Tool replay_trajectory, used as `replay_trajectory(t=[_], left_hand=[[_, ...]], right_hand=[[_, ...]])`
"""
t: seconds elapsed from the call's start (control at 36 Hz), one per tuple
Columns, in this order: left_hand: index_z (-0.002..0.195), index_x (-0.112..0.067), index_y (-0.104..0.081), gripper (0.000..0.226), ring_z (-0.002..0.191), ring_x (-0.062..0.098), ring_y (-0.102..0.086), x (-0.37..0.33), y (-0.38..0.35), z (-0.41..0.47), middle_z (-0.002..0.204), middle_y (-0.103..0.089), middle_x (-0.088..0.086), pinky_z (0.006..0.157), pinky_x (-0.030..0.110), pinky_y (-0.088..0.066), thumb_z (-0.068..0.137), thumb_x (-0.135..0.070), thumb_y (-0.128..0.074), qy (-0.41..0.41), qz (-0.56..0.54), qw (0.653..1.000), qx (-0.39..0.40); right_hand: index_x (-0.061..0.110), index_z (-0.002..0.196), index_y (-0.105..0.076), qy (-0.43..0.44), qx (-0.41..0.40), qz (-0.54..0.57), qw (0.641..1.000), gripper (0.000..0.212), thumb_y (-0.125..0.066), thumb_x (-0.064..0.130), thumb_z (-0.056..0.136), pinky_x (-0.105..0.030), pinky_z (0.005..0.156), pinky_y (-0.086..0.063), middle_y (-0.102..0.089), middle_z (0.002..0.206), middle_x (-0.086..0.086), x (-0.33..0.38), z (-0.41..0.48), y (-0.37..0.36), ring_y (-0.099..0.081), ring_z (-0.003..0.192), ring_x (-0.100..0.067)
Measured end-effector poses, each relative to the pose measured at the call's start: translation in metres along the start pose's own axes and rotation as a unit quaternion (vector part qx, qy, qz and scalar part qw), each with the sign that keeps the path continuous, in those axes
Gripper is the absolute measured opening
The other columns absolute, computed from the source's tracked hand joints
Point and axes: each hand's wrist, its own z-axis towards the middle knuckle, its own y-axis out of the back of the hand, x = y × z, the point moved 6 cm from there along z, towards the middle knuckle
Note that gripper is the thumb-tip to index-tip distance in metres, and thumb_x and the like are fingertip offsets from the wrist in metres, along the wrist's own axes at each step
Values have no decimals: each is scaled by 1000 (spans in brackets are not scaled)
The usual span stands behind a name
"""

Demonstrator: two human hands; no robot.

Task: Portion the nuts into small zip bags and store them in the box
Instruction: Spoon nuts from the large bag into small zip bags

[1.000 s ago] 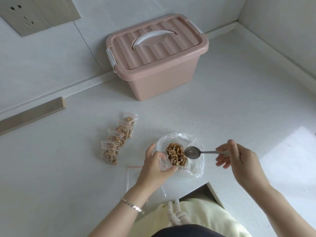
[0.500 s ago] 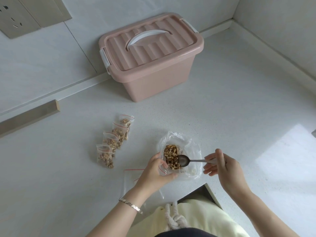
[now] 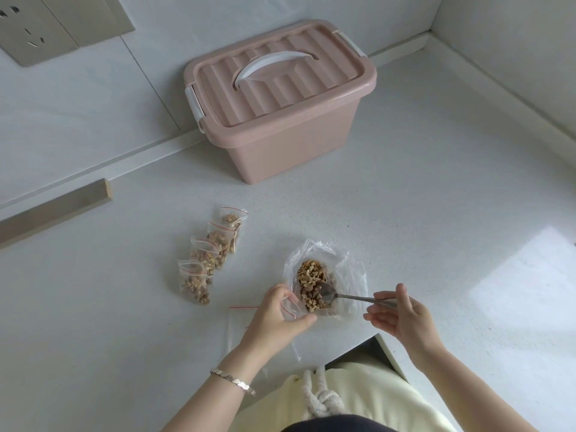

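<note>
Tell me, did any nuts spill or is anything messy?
Nothing stands out. The chopped brown nuts sit inside the big clear plastic bag and the four small clear zip bags; none lie loose on the white countertop.

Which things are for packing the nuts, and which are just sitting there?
For the job: spoon in the right hand; open bag of nuts; small zip bag in the left hand; four filled zip bags; pink box.
Just there: wall socket; wooden strip.
</note>
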Motion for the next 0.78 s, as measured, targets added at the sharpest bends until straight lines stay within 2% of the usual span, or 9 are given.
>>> replay_trajectory(t=[0.08,0.19,0.39,0.53,0.69,0.78], left_hand=[[91,-18,-51,35,114,0,-39,-6,9,-4,113,-40,-21,82,-5,-23,70,-29,-78,-56,37,995,-71],[94,-18,-51,46,98,9,-44,-13,18,-7,96,-45,-13,83,9,-33,63,-35,-80,-89,87,984,-132],[99,-22,-45,49,94,11,-48,-24,12,-3,87,-42,-19,79,19,-39,67,-40,-78,-64,97,989,-96],[108,-15,-47,57,98,14,-48,-33,10,5,92,-46,-10,85,24,-41,67,-38,-79,-51,68,989,-117],[94,-17,-46,50,91,16,-53,-40,6,9,86,-51,-8,81,31,-47,64,-39,-79,-62,43,990,-119],[91,-16,-46,48,89,14,-53,-40,5,9,89,-54,-4,71,23,-44,66,-41,-78,-43,6,993,-110]], right_hand=[[2,90,-60,-30,0,28,999,47,-30,37,98,-26,56,-54,-67,66,-14,-7,1,7,-69,63,-25],[3,90,-59,-26,6,35,999,47,-29,38,98,-26,56,-54,-66,65,-12,-5,0,9,-68,61,-23],[2,90,-60,26,22,18,999,48,-28,38,98,-25,55,-55,-65,65,-13,26,-12,7,-67,61,-24],[0,87,-60,85,32,9,996,49,-29,37,97,-24,52,-54,-65,62,-14,56,-30,-1,-66,57,-26],[1,82,-62,152,22,-19,988,48,-29,33,97,-24,51,-54,-66,60,-15,75,-48,-14,-67,57,-28],[2,80,-62,164,12,-16,986,48,-30,32,98,-23,50,-54,-66,58,-14,77,-51,-17,-67,56,-27]])
